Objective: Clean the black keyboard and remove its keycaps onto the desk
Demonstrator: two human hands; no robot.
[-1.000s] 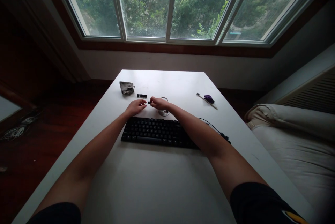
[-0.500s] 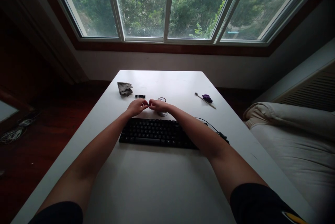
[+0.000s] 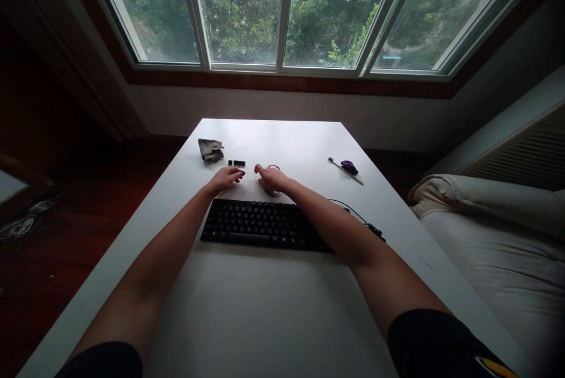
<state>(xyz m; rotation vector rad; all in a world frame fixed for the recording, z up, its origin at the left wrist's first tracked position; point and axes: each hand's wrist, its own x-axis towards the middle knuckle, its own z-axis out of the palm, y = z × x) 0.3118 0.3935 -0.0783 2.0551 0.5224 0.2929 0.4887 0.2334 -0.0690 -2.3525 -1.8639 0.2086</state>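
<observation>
My left hand (image 3: 224,179) rests on the white table (image 3: 265,307) just behind the black keyboard (image 3: 265,225), fingertips pinched on a small black keycap (image 3: 242,172). My right hand (image 3: 270,178) hovers a little to its right with fingers curled; what they hold, if anything, is hidden. Under it shows a small clear round thing (image 3: 273,191). The two hands are a few centimetres apart.
A short row of loose black keycaps (image 3: 237,162) and a crumpled grey cloth (image 3: 210,149) lie behind the left hand. A thin brush (image 3: 339,166) with a purple object (image 3: 351,166) lies far right. The keyboard cable (image 3: 366,224) trails right. A pale sofa (image 3: 494,231) adjoins the table.
The small black piece was at my right fingertips, the hands met, and it is now at my left fingertips. The hands have drawn apart again.
</observation>
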